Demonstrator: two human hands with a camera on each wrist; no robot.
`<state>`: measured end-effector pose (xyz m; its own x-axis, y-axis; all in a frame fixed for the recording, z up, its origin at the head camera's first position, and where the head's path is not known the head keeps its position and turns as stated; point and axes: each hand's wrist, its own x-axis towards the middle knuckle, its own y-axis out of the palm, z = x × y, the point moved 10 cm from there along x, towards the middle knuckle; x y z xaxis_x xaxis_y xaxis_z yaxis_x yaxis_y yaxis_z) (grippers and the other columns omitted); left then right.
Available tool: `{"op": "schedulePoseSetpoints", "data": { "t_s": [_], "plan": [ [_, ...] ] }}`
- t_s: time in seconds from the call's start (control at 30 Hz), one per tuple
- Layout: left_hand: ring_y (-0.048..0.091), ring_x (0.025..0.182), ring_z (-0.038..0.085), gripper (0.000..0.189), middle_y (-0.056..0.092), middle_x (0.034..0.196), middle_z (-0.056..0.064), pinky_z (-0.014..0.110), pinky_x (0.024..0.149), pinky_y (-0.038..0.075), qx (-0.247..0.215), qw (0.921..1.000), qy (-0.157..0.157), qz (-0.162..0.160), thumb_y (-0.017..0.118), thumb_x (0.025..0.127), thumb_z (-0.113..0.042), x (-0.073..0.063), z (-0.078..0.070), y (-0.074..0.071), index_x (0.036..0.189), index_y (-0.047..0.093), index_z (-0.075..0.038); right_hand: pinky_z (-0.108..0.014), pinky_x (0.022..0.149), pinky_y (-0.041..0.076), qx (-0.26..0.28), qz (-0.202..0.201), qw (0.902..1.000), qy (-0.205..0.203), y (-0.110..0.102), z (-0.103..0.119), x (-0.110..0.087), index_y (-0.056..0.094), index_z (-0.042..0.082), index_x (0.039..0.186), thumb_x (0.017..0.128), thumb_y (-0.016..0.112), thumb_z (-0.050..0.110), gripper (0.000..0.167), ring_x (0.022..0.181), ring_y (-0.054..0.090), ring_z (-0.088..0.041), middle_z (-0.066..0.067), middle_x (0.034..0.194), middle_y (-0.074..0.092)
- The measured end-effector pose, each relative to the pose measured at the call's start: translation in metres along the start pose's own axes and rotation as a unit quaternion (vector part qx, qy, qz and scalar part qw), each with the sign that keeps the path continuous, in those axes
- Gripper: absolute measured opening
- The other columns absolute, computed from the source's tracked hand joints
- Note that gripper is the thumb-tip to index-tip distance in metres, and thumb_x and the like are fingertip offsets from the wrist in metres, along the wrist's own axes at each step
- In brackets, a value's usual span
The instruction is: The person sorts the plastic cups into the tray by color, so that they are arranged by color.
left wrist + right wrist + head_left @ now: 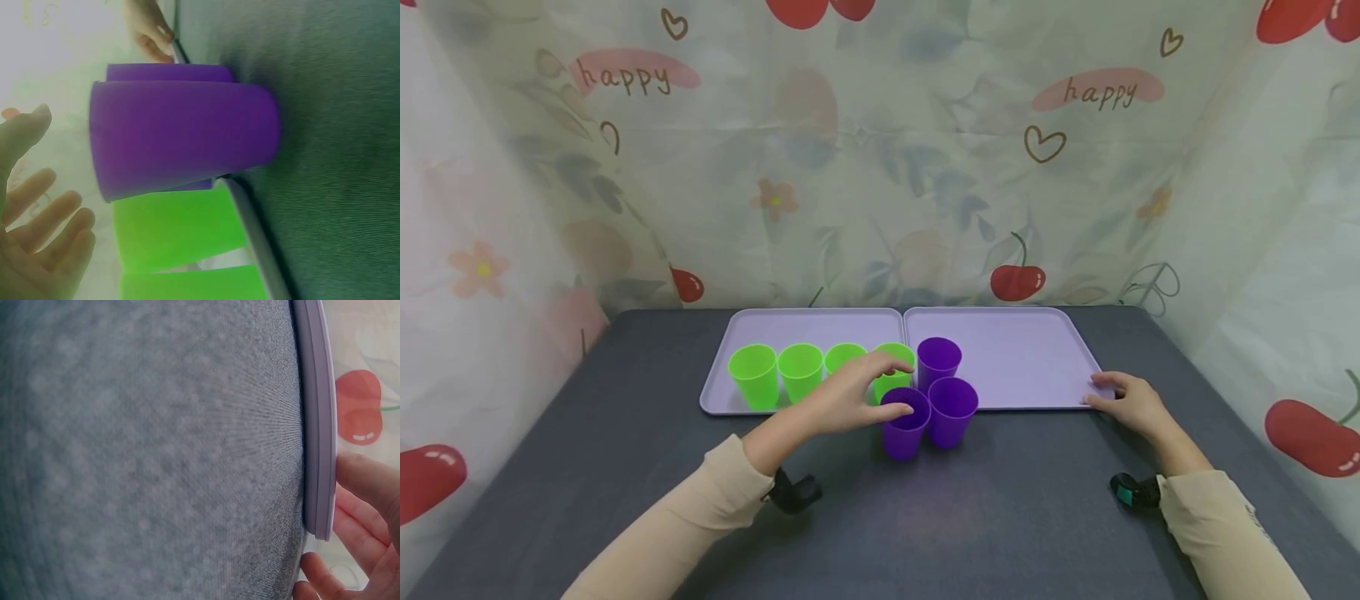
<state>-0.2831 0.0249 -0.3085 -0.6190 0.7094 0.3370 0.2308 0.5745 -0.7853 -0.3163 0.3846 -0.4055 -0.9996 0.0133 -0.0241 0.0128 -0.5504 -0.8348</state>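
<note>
My left hand [850,396] hovers over the front left purple cup [904,437], thumb and fingers spread apart. In the left wrist view the hand [44,231] is empty and separate from the purple cup [181,134]. A second purple cup [953,417] stands beside it on the table, and a third purple cup [938,358] is behind them at the left end of the right tray [1015,350]. My right hand [1131,406] holds that tray's front right corner between thumb and fingers; the right wrist view shows the fingers [369,481] at the tray rim [319,425].
Several green cups [753,379] stand upright in a row on the left lilac tray [816,323], the rightmost partly behind my left hand. Both trays lie side by side on the dark grey tablecloth [985,517]. A patterned curtain [865,167] surrounds the table's back and sides.
</note>
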Motion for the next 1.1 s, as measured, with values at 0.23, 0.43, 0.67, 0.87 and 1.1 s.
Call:
{"op": "schedulePoseSetpoints", "data": {
  "t_s": [0.23, 0.43, 0.67, 0.87, 1.1],
  "plan": [
    [0.058, 0.110, 0.026, 0.048, 0.061, 0.119, 0.010, 0.035, 0.097, 0.048, 0.003, 0.9999, -0.012, -0.003, 0.073, 0.080, -0.027, -0.011, 0.006, 0.006, 0.120, 0.057, -0.004, -0.061, 0.095, 0.041, 0.001, 0.001, 1.0000, 0.003, 0.001, 0.000, 0.001, 0.050, -0.010, 0.124, 0.089, 0.062, 0.028, 0.053, 0.117, 0.044, -0.055, -0.039, 0.132, 0.041],
    [0.057, 0.111, 0.023, 0.054, 0.060, 0.121, 0.007, 0.037, 0.097, 0.048, -0.015, 0.9988, -0.047, -0.003, 0.074, 0.078, -0.031, -0.017, 0.014, 0.014, 0.123, 0.055, -0.007, -0.062, 0.095, 0.040, 0.003, 0.006, 1.0000, 0.006, 0.001, 0.000, 0.000, 0.050, -0.010, 0.125, 0.089, 0.061, 0.028, 0.053, 0.118, 0.043, -0.055, -0.039, 0.132, 0.041],
    [0.058, 0.110, 0.022, 0.056, 0.060, 0.120, 0.007, 0.036, 0.096, 0.050, -0.027, 0.9979, -0.058, -0.010, 0.075, 0.077, -0.029, -0.019, 0.018, 0.020, 0.124, 0.054, -0.006, -0.062, 0.095, 0.040, 0.004, 0.008, 1.0000, 0.004, 0.001, 0.001, -0.001, 0.049, -0.010, 0.125, 0.090, 0.061, 0.028, 0.053, 0.118, 0.043, -0.056, -0.038, 0.132, 0.041],
    [0.057, 0.112, 0.022, 0.056, 0.059, 0.122, 0.006, 0.038, 0.097, 0.050, -0.037, 0.9961, -0.081, -0.007, 0.075, 0.077, -0.029, -0.020, 0.022, 0.025, 0.124, 0.054, -0.008, -0.062, 0.095, 0.041, 0.003, 0.009, 0.9999, 0.007, 0.001, 0.000, -0.001, 0.049, -0.010, 0.125, 0.090, 0.061, 0.028, 0.054, 0.118, 0.043, -0.055, -0.038, 0.132, 0.041],
    [0.055, 0.114, 0.021, 0.055, 0.057, 0.124, 0.008, 0.036, 0.095, 0.051, -0.043, 0.9950, -0.089, -0.014, 0.074, 0.078, -0.028, -0.021, 0.023, 0.028, 0.124, 0.053, -0.007, -0.063, 0.096, 0.039, 0.007, 0.013, 0.9998, 0.014, 0.002, -0.001, -0.001, 0.048, -0.010, 0.126, 0.089, 0.061, 0.029, 0.055, 0.120, 0.041, -0.056, -0.038, 0.133, 0.039]
  ]
}}
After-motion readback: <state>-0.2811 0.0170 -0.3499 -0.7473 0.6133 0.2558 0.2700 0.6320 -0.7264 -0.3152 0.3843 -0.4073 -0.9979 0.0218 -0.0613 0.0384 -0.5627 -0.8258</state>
